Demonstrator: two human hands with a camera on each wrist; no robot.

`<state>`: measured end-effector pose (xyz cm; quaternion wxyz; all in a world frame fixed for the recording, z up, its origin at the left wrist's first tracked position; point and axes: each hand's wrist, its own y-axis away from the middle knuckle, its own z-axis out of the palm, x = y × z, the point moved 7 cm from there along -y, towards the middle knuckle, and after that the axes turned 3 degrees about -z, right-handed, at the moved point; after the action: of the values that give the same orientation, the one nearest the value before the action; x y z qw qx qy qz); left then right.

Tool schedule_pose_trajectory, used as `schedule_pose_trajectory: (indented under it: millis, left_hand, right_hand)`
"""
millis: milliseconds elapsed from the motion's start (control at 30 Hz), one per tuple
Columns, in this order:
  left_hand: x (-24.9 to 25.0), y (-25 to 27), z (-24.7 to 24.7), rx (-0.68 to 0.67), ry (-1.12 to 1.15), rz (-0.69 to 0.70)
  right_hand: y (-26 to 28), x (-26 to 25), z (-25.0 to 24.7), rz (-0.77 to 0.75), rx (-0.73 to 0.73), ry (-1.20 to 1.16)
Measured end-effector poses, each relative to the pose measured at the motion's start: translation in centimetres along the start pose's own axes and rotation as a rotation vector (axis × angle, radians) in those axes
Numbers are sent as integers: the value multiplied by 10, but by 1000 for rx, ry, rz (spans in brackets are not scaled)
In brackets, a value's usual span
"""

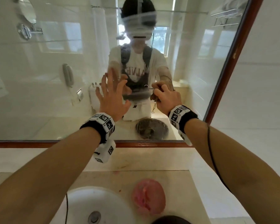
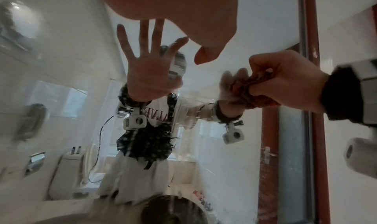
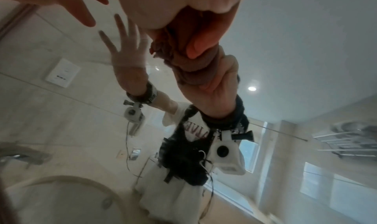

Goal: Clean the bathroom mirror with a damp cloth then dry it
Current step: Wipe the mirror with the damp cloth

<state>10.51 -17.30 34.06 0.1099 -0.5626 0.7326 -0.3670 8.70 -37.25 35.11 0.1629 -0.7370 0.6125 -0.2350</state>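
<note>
Brown cloth [image 1: 154,96] bunched in right hand [image 1: 167,99] grip against mirror [image 1: 47,78]; left hand [image 1: 111,96] spread wide; reflected shirt lettering unreadable.

Soft daylight is reflected from a window [image 1: 160,39] in the hazy, streaked mirror [image 1: 47,78]. Straight edges are bowed by wide-angle distortion; both wrist views are dimmer and motion-blurred.
</note>
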Motion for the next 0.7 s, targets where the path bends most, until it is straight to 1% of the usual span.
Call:
schedule_pose_trajectory:
  millis: [67,167,233,300,400,467,600,700]
  left_hand:
    - [16,-1,5,-12,46,-20]
    - [36,-1,12,-32,50,-18]
    - [45,-1,14,-42,84,-25]
    - [52,-2,16,-45,98,-29]
    - [56,-2,16,-33,122,-10]
    - [57,-1,15,-30,128,0]
    - [57,-2,15,-42,130,5]
    - [55,-6,14,-43,135,11]
  right_hand:
    - [12,33,2,50,-6,-15]
    - [31,81,5,146,-24,-1]
    - [39,101,7,198,-50,41]
    - [42,108,9,237,-62,32]
    - [47,105,11,276,-17,-52]
    - [49,96,12,262,14,-88]
    - [51,67,4,252,123,-146]
    - [56,41,6,219,173,-171]
